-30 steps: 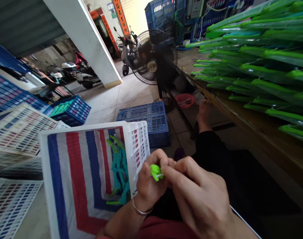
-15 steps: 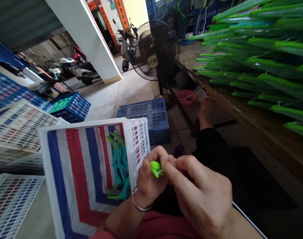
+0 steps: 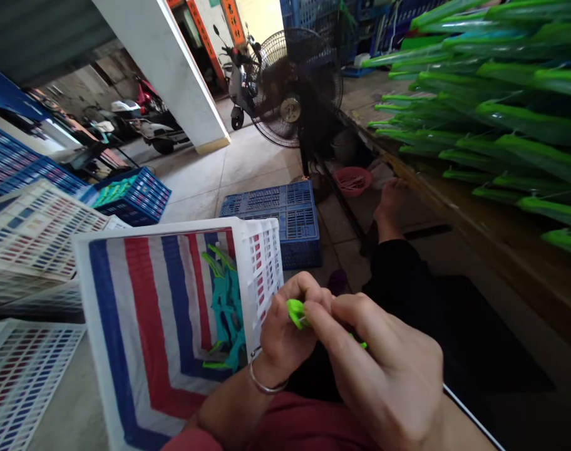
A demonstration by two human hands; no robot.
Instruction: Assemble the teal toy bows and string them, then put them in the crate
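Observation:
Both hands meet over my lap, low in the middle of the head view. My left hand (image 3: 285, 332), with a metal bangle on the wrist, is closed round a small bright green plastic piece (image 3: 295, 312). My right hand (image 3: 379, 369) pinches the same green piece from the right, fingers pressed together; a sliver of green shows under its fingers. Just to the left stands a white plastic crate (image 3: 262, 263) lined with red, white and blue striped sheet, holding several teal and green plastic pieces (image 3: 226, 307).
A wooden bench (image 3: 478, 219) on the right carries rows of long green plastic parts (image 3: 478, 119). Blue crates (image 3: 280, 216) lie on the floor ahead, with a standing fan (image 3: 295, 94) and scooters behind. White crates (image 3: 36, 232) are stacked at left. A bare foot (image 3: 389, 207) rests ahead.
Both hands stay together on the green piece, with only small finger movements. The view has tilted down slightly.

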